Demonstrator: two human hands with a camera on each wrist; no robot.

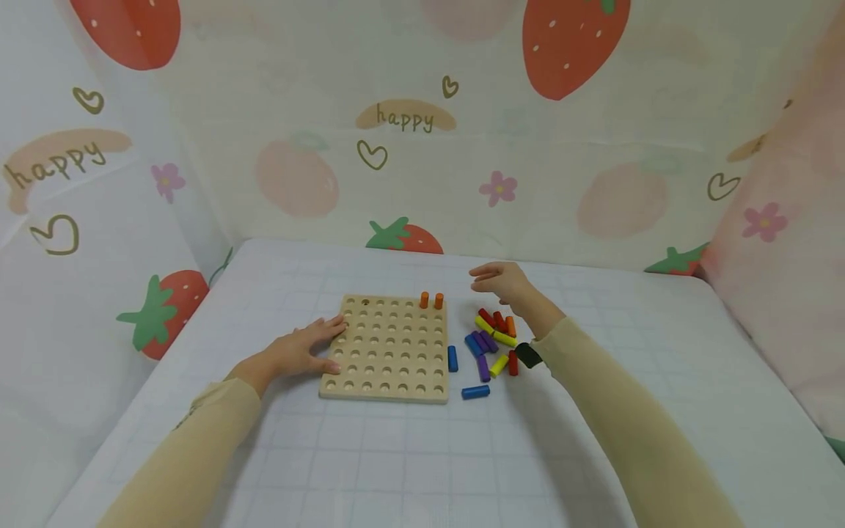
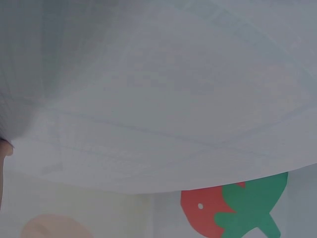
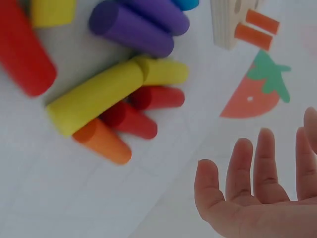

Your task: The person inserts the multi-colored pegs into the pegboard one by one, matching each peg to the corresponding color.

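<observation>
A square wooden pegboard (image 1: 383, 397) with rows of round holes lies on the table. Two orange pegs (image 1: 425, 300) stand upright in its far right corner. My left hand (image 1: 297, 352) rests at the board's left edge, fingers and thumb spread along it; the left wrist view catches just a fingertip (image 2: 6, 148). Raised beyond the loose pegs, right of the board, is my right hand (image 1: 503, 282). Its fingers are apart and hold nothing in the right wrist view. Below it lie red pegs (image 3: 166, 97), yellow pegs (image 3: 94, 99), an orange peg (image 3: 106, 144) and purple pegs (image 3: 136, 32).
One blue peg (image 1: 452, 358) lies close to the board's right side, and another blue peg (image 1: 475, 392) is nearer the front. A white cloth with faint grid lines covers the table (image 1: 370, 469). Strawberry-printed fabric (image 1: 409, 176) hangs behind and at both sides.
</observation>
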